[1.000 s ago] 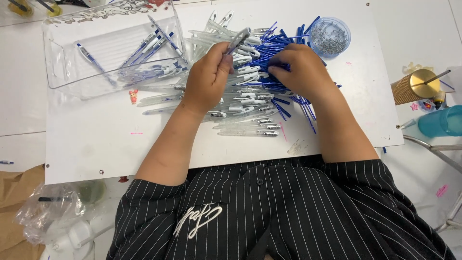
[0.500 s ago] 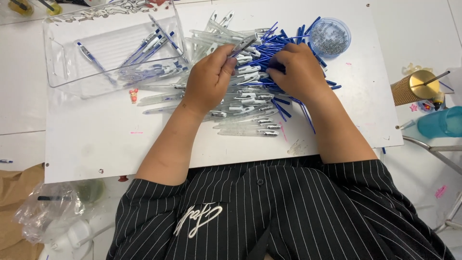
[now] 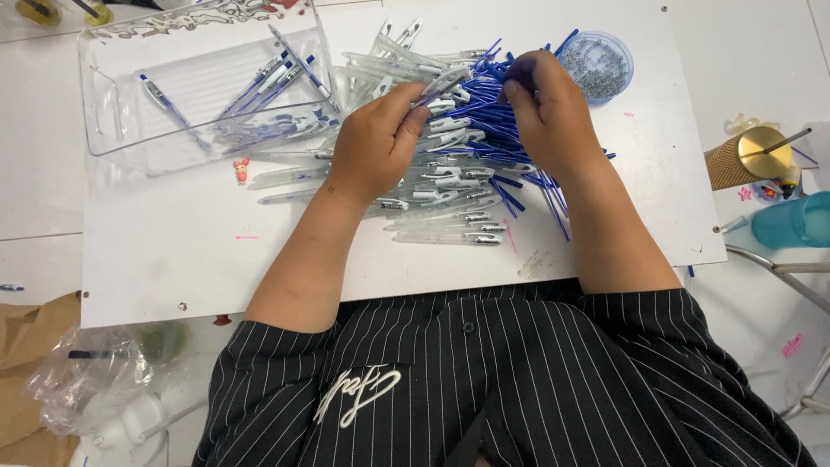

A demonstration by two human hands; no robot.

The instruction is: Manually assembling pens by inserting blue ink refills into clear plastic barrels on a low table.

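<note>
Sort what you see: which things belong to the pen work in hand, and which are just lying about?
In use: left hand holding a clear pen barrel; right hand; blue refills; barrel pile; tray of pens; spring dish.
Lying about: teal cup; plastic bag.

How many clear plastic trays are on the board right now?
1. The clear plastic tray sits at the board's top-left corner, left of the left hand, with a few assembled pens inside. Nothing suggests another, though the view's edges cut off the surroundings.
</note>
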